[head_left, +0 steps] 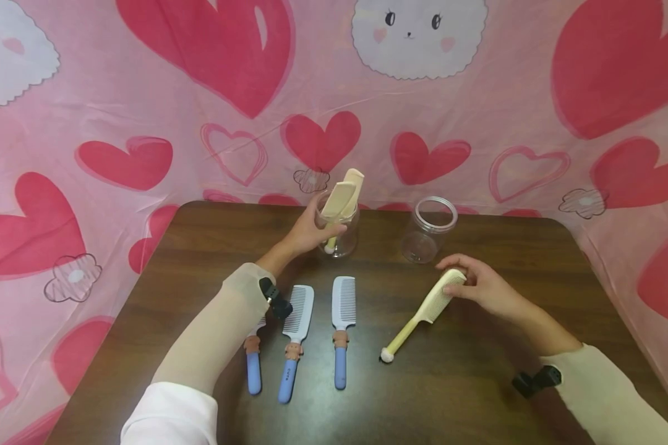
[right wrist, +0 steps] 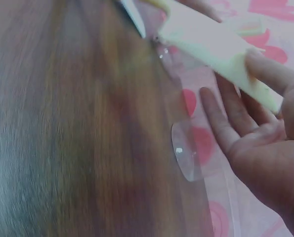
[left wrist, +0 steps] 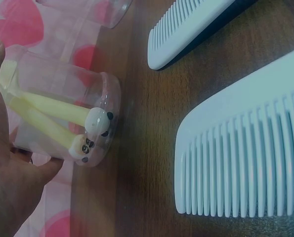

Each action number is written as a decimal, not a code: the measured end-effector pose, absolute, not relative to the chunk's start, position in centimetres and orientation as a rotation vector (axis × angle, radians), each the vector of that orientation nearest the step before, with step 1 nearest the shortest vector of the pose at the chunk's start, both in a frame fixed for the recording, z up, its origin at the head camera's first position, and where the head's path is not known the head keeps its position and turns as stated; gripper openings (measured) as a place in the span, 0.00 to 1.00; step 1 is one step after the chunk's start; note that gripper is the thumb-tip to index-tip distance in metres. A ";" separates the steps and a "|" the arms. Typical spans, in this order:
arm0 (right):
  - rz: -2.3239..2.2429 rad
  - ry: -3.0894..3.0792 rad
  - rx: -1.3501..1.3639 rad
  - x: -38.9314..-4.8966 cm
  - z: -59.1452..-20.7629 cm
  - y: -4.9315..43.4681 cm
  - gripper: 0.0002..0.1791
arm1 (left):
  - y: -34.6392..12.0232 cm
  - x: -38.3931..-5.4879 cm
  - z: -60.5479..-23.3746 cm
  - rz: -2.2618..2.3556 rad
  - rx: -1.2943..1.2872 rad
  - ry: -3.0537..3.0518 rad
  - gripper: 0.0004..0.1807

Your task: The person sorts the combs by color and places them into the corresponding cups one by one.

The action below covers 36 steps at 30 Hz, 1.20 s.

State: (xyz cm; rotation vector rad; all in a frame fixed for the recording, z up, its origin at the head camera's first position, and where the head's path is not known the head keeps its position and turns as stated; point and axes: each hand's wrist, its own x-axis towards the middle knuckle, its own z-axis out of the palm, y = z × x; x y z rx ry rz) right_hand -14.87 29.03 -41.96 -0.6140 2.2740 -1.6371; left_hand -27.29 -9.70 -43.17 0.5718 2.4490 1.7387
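Observation:
My left hand (head_left: 307, 233) grips a clear jar (head_left: 347, 246) with two pale yellow combs (head_left: 338, 200) standing in it, toothed ends up. In the left wrist view their handles (left wrist: 63, 109) end in small white and tan animal heads at the jar's bottom. My right hand (head_left: 487, 285) pinches a third yellow comb (head_left: 434, 301) by its toothed end, between thumb and fingers. That comb slants, its handle pointing down toward the front left. In the right wrist view the comb (right wrist: 201, 42) is blurred and overexposed.
A second clear jar (head_left: 423, 246) stands behind the right hand, near the table's back. Three blue combs (head_left: 344, 303) with brown animal figures lie in front of the left jar, the leftmost partly behind the left sleeve. A pink heart-print cloth (head_left: 245, 154) hangs behind the brown table (head_left: 367, 408).

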 end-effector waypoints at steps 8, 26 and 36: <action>-1.973 2.133 -0.405 -14.7 -41.3 28.5 0.13 | -9.7 -27.3 -43.2 1.737 0.568 2.449 0.51; -2.217 1.924 -0.505 -15.3 -38.8 28.0 0.16 | -9.7 -27.4 -43.3 1.742 0.590 2.451 0.51; -2.415 1.918 -0.574 -17.2 -34.6 27.4 0.15 | -9.6 -27.4 -43.4 1.777 0.593 2.424 0.51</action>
